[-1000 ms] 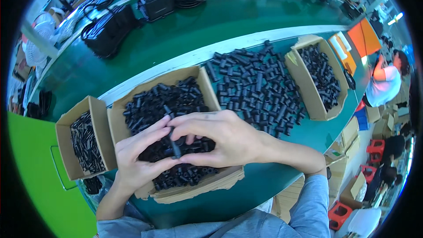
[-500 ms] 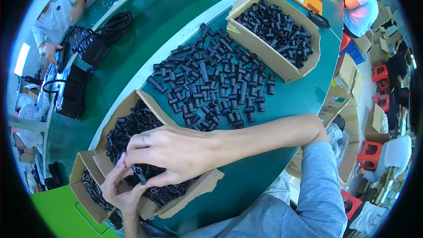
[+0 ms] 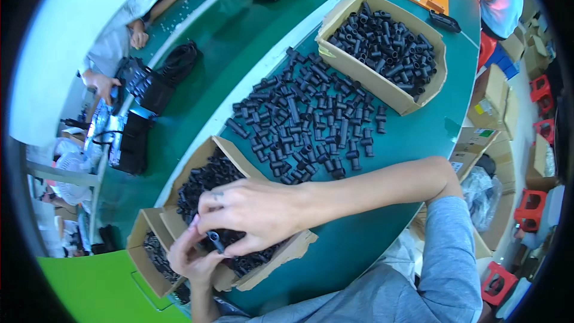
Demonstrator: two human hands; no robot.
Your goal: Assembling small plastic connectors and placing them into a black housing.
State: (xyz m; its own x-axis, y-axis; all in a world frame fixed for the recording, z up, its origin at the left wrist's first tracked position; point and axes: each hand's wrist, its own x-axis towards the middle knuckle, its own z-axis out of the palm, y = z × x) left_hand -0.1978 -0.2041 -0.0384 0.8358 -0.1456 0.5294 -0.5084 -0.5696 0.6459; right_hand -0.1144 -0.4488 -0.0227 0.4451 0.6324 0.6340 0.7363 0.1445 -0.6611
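Both bare hands meet over the middle cardboard box (image 3: 287,260), at the near left part of the green table (image 3: 371,215). A small black tube (image 3: 216,242) is pinched between the fingertips of the left hand (image 3: 194,257) and right hand (image 3: 254,212), its round open end facing up, tube tilted. Thumbs sit at its lower end, index fingers by the upper end. Which hand bears more of the hold: cannot tell. Right forearm crosses over the table from the right, grey sleeve (image 3: 445,251) at the elbow; left arm comes up from below.

Middle box is full of black parts, partly hidden under the hands; its near flap is ragged. Narrow box (image 3: 139,251) just beside it on the left holds thin dark pieces, too small to make out. Loose pile (image 3: 317,122) of short black pipe pieces lies on the table beyond the right forearm, some with side branches. Far box (image 3: 365,87) next to the pile holds more of the same. Beyond that, an orange tray (image 3: 427,0) and a flat black object (image 3: 444,21).

Across the table, a co-worker's hand (image 3: 103,85) is near black cases (image 3: 134,143) and a coiled cable (image 3: 179,63).
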